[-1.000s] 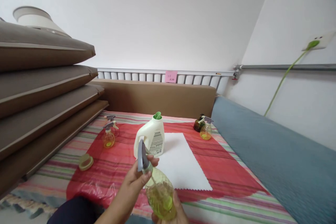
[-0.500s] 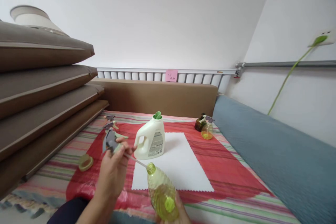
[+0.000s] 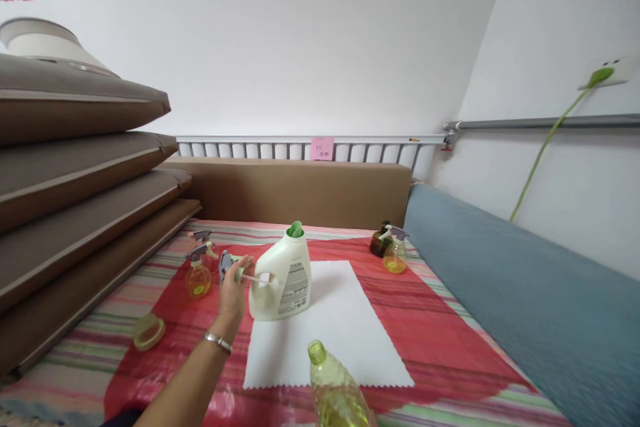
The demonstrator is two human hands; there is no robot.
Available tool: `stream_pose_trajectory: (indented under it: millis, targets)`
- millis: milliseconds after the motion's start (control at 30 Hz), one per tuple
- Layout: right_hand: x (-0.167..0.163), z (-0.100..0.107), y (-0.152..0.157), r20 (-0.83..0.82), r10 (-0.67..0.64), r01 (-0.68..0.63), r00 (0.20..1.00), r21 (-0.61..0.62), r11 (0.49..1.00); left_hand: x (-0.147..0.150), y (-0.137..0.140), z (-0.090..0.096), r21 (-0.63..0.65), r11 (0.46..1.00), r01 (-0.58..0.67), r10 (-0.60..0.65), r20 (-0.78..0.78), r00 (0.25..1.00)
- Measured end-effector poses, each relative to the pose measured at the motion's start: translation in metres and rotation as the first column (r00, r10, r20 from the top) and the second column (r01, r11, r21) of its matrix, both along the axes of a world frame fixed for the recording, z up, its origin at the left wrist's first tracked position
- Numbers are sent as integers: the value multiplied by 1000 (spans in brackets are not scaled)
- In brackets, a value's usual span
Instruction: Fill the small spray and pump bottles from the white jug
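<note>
My left hand (image 3: 234,290) grips a grey-and-white trigger spray head (image 3: 229,268), its thin dip tube pointing right across the handle of a white detergent jug (image 3: 287,280). The jug stands upright with a green spout piece in its neck. At the bottom edge, an uncapped yellow-green clear bottle (image 3: 336,387) leans to the left with liquid inside. Only a sliver of my right hand (image 3: 373,420) shows at the bottle's side; the rest lies below the frame. Beside the left hand stands a small spray bottle (image 3: 199,278) with yellow liquid.
A white scalloped sheet (image 3: 345,340) lies on red plastic film (image 3: 440,327) over a striped cloth. A round pale-green cap (image 3: 149,332) lies at left. Another spray bottle (image 3: 395,257) and a dark brown bottle (image 3: 379,243) stand at back right. Stacked cushions (image 3: 85,160) border the left.
The spray head's tube has come away from the bottle's mouth. My left hand has moved up and forward toward the small spray bottles, while the green bottle has shifted down and right.
</note>
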State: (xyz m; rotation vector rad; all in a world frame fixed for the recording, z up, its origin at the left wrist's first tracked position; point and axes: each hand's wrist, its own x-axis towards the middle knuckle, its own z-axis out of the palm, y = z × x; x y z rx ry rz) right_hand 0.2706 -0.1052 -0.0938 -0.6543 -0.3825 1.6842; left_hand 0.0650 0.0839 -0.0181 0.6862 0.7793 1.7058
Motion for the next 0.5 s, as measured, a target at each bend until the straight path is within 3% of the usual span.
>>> stream_pose_trajectory:
  millis: [133, 300, 500]
  targets:
    - [14, -7, 25, 144, 44, -41, 989, -23, 999, 6, 20, -6, -42, 995, 92, -96, -100, 990]
    - [23, -12, 47, 170, 30, -23, 985, -41, 999, 11, 33, -15, -28, 985, 171, -173, -203, 964]
    - [54, -13, 23, 148, -110, 113, 983, -14, 993, 28, 30, -21, -20, 987, 160, -158, -308, 938]
